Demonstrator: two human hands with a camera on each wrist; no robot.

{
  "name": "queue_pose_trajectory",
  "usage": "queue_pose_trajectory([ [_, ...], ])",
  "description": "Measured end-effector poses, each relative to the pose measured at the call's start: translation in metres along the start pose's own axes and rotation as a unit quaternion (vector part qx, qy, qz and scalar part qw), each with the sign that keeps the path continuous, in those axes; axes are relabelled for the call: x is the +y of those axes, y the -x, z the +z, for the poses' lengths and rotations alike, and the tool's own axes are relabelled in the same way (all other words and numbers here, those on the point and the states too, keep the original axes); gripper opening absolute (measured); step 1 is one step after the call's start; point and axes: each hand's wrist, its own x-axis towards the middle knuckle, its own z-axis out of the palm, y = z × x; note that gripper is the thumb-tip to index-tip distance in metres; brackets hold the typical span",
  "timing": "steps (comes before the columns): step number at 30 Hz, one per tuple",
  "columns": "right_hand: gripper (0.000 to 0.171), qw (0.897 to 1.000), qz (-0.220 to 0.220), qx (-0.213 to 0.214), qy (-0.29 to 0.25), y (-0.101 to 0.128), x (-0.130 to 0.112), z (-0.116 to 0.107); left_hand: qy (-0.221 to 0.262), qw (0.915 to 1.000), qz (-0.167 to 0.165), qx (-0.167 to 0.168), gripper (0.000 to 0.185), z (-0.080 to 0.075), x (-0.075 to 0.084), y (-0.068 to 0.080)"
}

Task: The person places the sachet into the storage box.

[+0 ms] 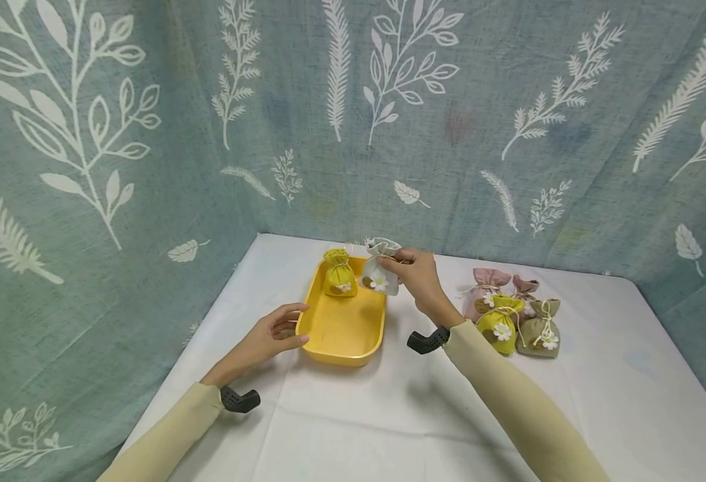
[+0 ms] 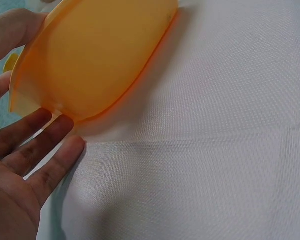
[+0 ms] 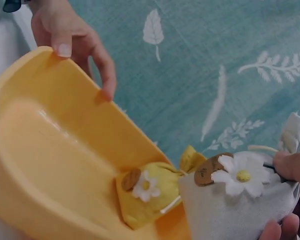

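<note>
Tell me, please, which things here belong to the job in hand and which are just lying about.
Job, apparently:
White pouch, in the right hand
Yellow tray, touched by the left hand
Yellow pouch, inside the tray
Four untouched pouches, probably

Just surroundings:
Leaf-print curtain
White tablecloth

A curtained-off corner is formed here, though whether it is set within a home, a studio or a workroom cannot be told. It is enclosed behind and along both sides by a blue-green curtain (image 1: 335,177) patterned with a white leaf-and-sprig print, and most of the space inside is taken up by a counter (image 1: 612,388), which is covered with a white cloth (image 1: 353,428).
</note>
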Motion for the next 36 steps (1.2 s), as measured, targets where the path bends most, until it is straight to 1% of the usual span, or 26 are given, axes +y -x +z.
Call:
queue_pose_trajectory([
  [5, 0.027, 1.000, 0.020, 0.015, -0.019, -0.009, -0.002, 0.011, 0.003, 1.0000, -0.005, -0.001, 0.071, 0.000, 0.001, 0.001],
  [8, 0.028, 0.999, 0.025, 0.026, -0.028, -0.014, -0.002, 0.017, 0.005, 1.0000, -0.008, -0.002, 0.072, 0.000, 0.001, 0.001],
  [12, 0.028, 0.997, 0.030, 0.052, -0.041, -0.020, 0.002, 0.025, 0.006, 1.0000, -0.004, -0.002, 0.071, 0.000, 0.000, 0.000],
  [16, 0.029, 0.995, 0.048, 0.086, -0.036, -0.023, 0.009, 0.034, 0.008, 1.0000, 0.000, -0.005, 0.071, 0.001, -0.001, 0.000],
  [19, 0.028, 0.993, 0.067, 0.097, -0.022, -0.024, 0.015, 0.038, 0.008, 0.9999, 0.000, -0.008, 0.072, 0.002, -0.001, 0.000],
  [23, 0.026, 0.993, 0.088, 0.076, -0.007, -0.024, 0.022, 0.039, 0.008, 0.9999, -0.004, -0.006, 0.072, 0.002, -0.001, -0.001],
  [25, 0.028, 0.994, 0.092, 0.061, -0.004, -0.024, 0.024, 0.038, 0.006, 1.0000, -0.006, -0.004, 0.073, 0.002, -0.001, -0.002],
  [28, 0.037, 0.996, 0.085, 0.041, 0.005, -0.025, 0.026, 0.032, 0.004, 1.0000, -0.006, -0.003, 0.073, 0.002, -0.002, -0.002],
  [31, 0.044, 0.997, 0.072, 0.019, 0.029, -0.024, 0.024, 0.023, 0.003, 1.0000, -0.009, -0.002, 0.073, 0.001, -0.003, -0.001],
  [33, 0.047, 0.997, 0.065, 0.004, 0.046, -0.022, 0.022, 0.015, 0.003, 0.9999, -0.011, -0.002, 0.072, 0.000, -0.002, 0.000],
  [36, 0.045, 0.997, 0.054, -0.017, 0.061, -0.017, 0.018, 0.002, 0.006, 0.9999, -0.015, -0.001, 0.074, -0.002, -0.002, 0.002],
])
